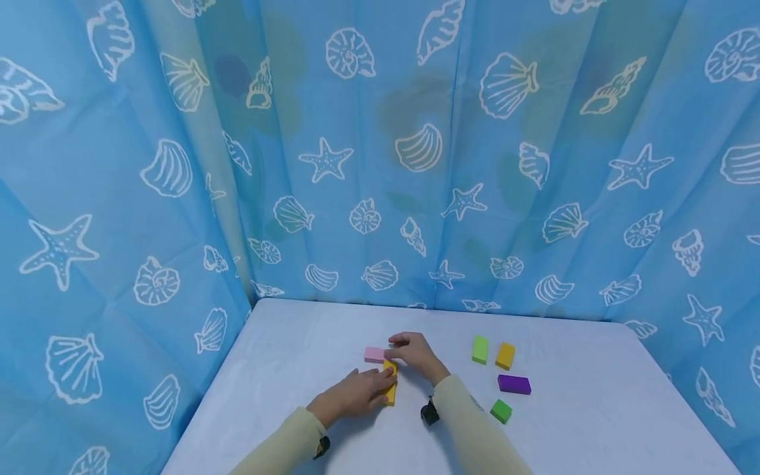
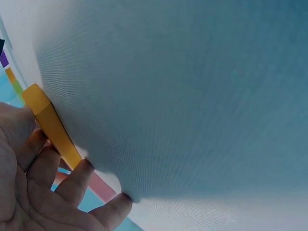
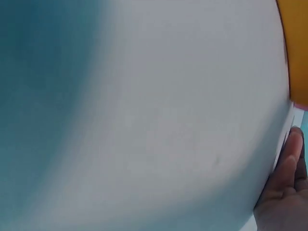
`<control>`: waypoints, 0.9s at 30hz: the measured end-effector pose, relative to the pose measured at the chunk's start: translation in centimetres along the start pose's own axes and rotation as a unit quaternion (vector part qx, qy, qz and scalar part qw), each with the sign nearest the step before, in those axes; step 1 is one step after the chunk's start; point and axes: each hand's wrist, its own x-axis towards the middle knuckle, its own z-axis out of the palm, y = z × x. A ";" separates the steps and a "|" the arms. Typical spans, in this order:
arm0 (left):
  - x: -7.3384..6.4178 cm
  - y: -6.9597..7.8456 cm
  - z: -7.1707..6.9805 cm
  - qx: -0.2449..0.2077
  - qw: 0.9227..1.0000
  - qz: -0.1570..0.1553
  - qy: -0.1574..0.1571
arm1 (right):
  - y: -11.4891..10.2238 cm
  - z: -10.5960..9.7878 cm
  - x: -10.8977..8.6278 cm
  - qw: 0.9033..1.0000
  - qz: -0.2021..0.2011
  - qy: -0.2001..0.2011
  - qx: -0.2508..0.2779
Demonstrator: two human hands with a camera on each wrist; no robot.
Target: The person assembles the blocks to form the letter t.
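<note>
I am seeing the desk (image 1: 297, 343) carrying everything near its middle. My left hand (image 1: 356, 394) is lying over the yellow block (image 1: 390, 389), fingers (image 2: 72, 185) fairly straight and pressing its side, not clenched. That block's long axis is running away from me toward the pink block (image 1: 374, 354), which is lying crosswise at its far end. My right hand (image 1: 415, 353) is curling over that junction (grip hidden, I cannot tell).

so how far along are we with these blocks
Early, it seems. A pink block and a yellow block sit touching at mid-table. In hand: the left hand rests on the yellow one, the right hand is at the pink. Left: two green blocks, an orange block and a purple block lie apart, untouched.
</note>
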 end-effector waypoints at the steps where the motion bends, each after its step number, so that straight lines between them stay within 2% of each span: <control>1: 0.0 0.0 0.0 -0.003 1.000 0.000 -0.001 | 0.1 -0.1 -0.1 1.000 0.000 0.000 -0.004; 12: -0.1 0.2 0.0 0.006 1.000 -0.003 -0.002 | 0.0 -3.3 -0.7 0.997 -0.050 -0.043 -0.034; 27: 0.0 0.2 -0.1 0.011 1.000 -0.001 -0.003 | 0.2 -9.3 -2.6 0.994 -0.080 -0.040 -0.065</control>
